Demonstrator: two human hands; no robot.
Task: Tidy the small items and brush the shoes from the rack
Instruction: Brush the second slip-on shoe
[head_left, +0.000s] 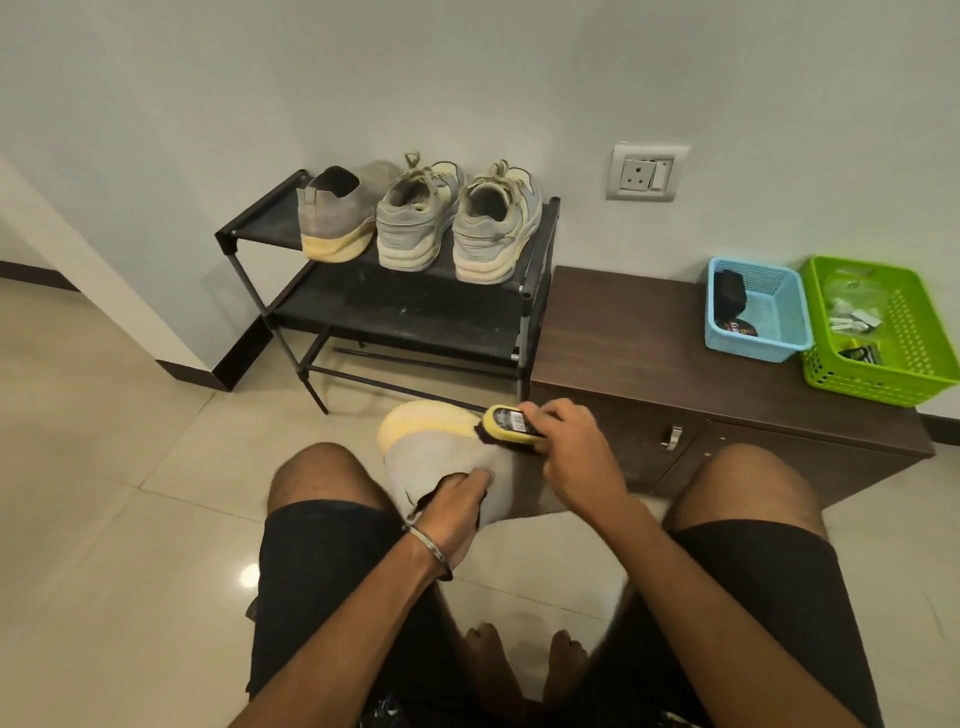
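Head view: I squat on the tiled floor (104, 467), knees apart, facing a pale wall.
Cabinet: the low brown cabinet (649, 338) stands to the right, against the wall, touching the rack's right side.
Rack: the black shoe rack (415, 306) sits far and centre; its top shelf carries one grey slip-on shoe (332, 218) and a pair of laced sneakers (457, 223), three shoes not yet in my hands.
Baskets: a green basket (883, 374) and a blue basket (753, 338) sit on the cabinet's far right, side by side, with small items inside.
Shoe in hand: the grey shoe (441, 457) is between my knees, yellow sole turned away from me.
Left hand: my left hand (457, 514) is pushed into the shoe's opening, fingers curled round its collar.
Right hand: my right hand (576, 447) closes round the yellow-backed brush (511, 426), bristles down on the upper.
Risk: I judge a hard stroke could twist the shoe off my left hand, since only the collar is held; loosened dust would fall on the glossy tiles.
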